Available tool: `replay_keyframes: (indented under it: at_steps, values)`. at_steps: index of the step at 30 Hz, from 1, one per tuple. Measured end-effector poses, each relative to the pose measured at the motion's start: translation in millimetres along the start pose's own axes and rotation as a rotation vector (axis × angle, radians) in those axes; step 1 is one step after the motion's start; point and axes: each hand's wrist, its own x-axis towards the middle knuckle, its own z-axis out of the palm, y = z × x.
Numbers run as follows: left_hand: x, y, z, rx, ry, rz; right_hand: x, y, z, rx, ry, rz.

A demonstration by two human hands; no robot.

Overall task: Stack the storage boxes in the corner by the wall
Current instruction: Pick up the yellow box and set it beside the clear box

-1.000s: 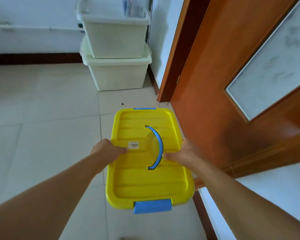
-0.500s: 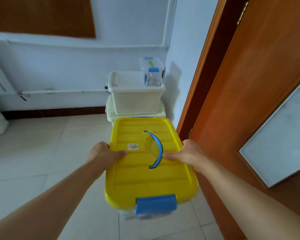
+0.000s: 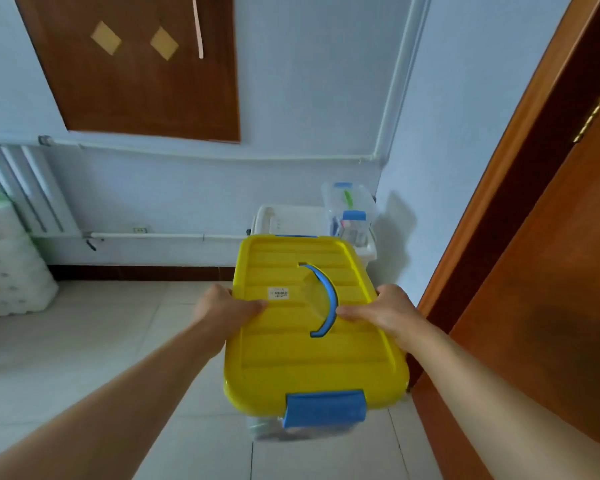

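Observation:
I hold a clear storage box with a yellow lid (image 3: 291,355), a blue handle and blue clips, lifted off the floor in front of me. My left hand (image 3: 222,306) grips its left edge and my right hand (image 3: 385,311) grips its right edge, thumbs on the lid. Behind it, in the corner, a white storage box (image 3: 291,218) shows only its top; what it rests on is hidden by the yellow lid. A small clear box with blue clips (image 3: 352,211) sits on the white box at the right.
An open wooden door (image 3: 541,271) stands close on the right. A white radiator (image 3: 21,188) and a pack of paper rolls (image 3: 7,268) are at the left wall. A pipe (image 3: 160,235) runs low along the back wall. Pale floor tiles (image 3: 84,341) lie to the left.
The yellow-lidded box has come up from floor level, carried in both hands. My view has tilted upward, so the corner stack sits lower and is mostly hidden behind the lid.

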Motion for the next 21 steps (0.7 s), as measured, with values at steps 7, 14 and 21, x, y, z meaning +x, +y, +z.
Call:
replay_keyframes:
  at_steps: [7, 14, 21]
  values:
    - [117, 44, -12, 0.031, 0.005, 0.064, 110, -51, 20, 0.064, 0.148, 0.044]
    - [237, 86, -20, 0.153, -0.015, 0.109, 207, -98, 36, 0.025, 0.236, -0.004]
    - [345, 131, 3, 0.191, 0.008, 0.13, 327, -121, 34, -0.013, 0.287, -0.018]
